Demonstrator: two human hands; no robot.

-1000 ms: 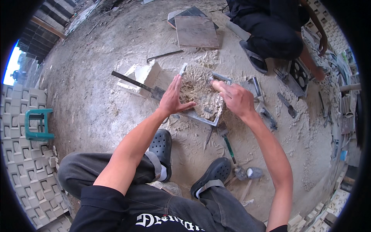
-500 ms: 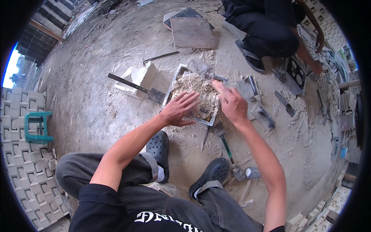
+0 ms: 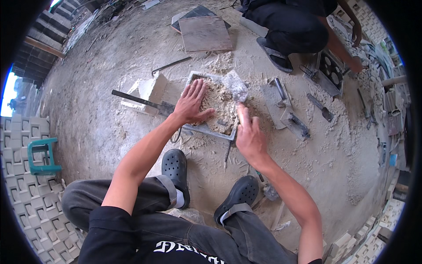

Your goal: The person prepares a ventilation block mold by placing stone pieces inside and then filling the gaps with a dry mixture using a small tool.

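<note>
A rectangular metal mould [image 3: 206, 130] lies on the ground before me, filled with damp, crumbly sand-coloured mix [image 3: 222, 112]. My left hand [image 3: 190, 103] rests on the mix at the mould's left side, fingers stretched out and palm down. In my right hand [image 3: 250, 136] is the handle of a wooden-handled tool. Its wide, grey-white crusted head [image 3: 236, 86] is over the far right part of the mould; whether it touches the mix I cannot tell. A flat metal bar tool [image 3: 140, 100] leans across a pale block [image 3: 151, 90] left of the mould.
Trowels [image 3: 280, 90] and a scraper [image 3: 321, 108] lie to the right. Square tiles [image 3: 205, 34] are stacked beyond the mould, near a bent rod [image 3: 171, 65]. A co-worker [image 3: 292, 37] squats at the far right beside another mould [image 3: 329, 72]. A green stool [image 3: 44, 156] stands at left.
My left hand has shifted up and left over the mix, fingers now pointing away. The right hand has come lower and nearer, and the tool's head shows more clearly. The view has shifted slightly.
</note>
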